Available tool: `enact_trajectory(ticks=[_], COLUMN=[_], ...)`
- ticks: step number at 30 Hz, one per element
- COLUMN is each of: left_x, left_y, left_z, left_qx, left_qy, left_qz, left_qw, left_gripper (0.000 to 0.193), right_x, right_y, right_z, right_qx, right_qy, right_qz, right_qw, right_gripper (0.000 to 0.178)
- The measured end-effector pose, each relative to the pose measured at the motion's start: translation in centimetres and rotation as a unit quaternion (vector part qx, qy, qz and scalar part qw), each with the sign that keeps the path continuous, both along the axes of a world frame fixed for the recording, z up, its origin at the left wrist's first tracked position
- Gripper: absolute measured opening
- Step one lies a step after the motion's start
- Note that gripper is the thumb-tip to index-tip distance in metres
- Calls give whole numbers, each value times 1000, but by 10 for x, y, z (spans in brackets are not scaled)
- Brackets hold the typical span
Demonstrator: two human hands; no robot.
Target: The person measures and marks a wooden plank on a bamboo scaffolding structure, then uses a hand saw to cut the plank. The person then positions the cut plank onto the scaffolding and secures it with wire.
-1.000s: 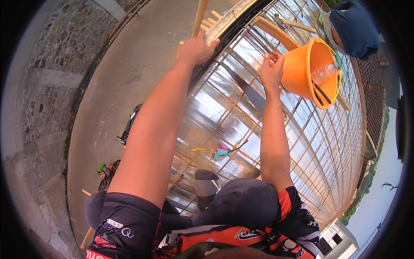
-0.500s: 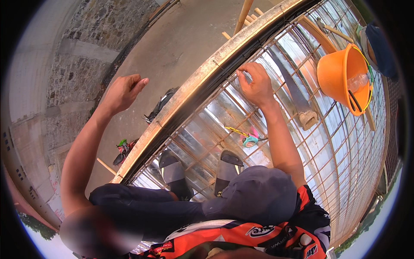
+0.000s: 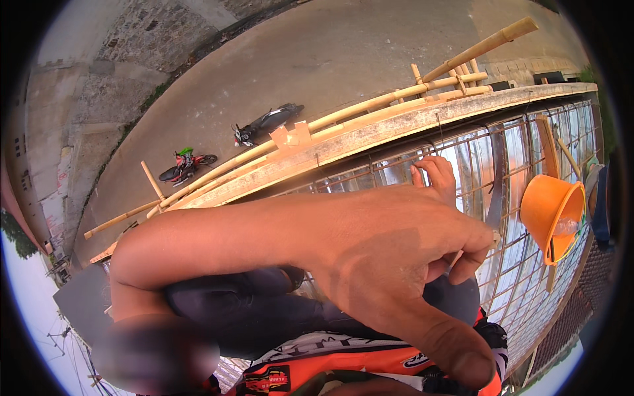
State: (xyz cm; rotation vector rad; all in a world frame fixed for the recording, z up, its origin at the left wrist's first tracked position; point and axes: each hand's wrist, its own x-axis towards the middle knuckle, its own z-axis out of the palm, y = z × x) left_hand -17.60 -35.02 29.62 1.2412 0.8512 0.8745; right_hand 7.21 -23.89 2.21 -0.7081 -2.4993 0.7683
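Observation:
My left hand (image 3: 389, 244) stretches across the middle of the view, close up, with its thumb spread toward the lower right and the other fingers bent. Nothing shows in its grasp. Behind it, my right hand (image 3: 438, 175) is over the steel bar grid (image 3: 465, 188) near the long edge beam (image 3: 370, 149). Its thumb and fingers are curled near each other; anything between them is too small to make out. My left hand and forearm cover its wrist. A handsaw (image 3: 496, 175) lies on the grid to the right, its handle mostly hidden by my left hand.
An orange bucket (image 3: 545, 208) holding a clear plastic item tilts at the right, near another person's dark-clothed leg (image 3: 599, 204). Bamboo poles (image 3: 370, 105) run outside the beam. Far below, two motorcycles, one dark (image 3: 271, 121) and one red (image 3: 188, 165), stand on the pavement.
The view has swung, with more bamboo and pavement showing. My left hand has crossed rightward in front of my right forearm, its thumb spreading. The tape measure on the grid is now hidden.

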Motion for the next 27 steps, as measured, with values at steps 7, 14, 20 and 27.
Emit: enact_trajectory(ticks=[7, 14, 20, 27], left_x=[-14, -32, -66, -62], left_y=[63, 61, 40, 26], left_z=[13, 4, 4, -76], left_qx=[-16, 69, 106, 37], left_qy=[-65, -96, -175, -30], left_qz=[-217, -253, -228, -108], left_qw=[974, 960, 952, 993], left_gripper=[83, 82, 82, 75], right_x=[160, 194, 179, 137], right_y=[-87, -155, -158, -148], right_z=[-22, -7, -16, -5], right_qx=[-82, -65, -4, 198], right_qy=[-180, -275, -310, -348], right_qz=[-162, -236, -228, -166], right_qw=[967, 930, 923, 901], right_gripper=[22, 26, 30, 34])
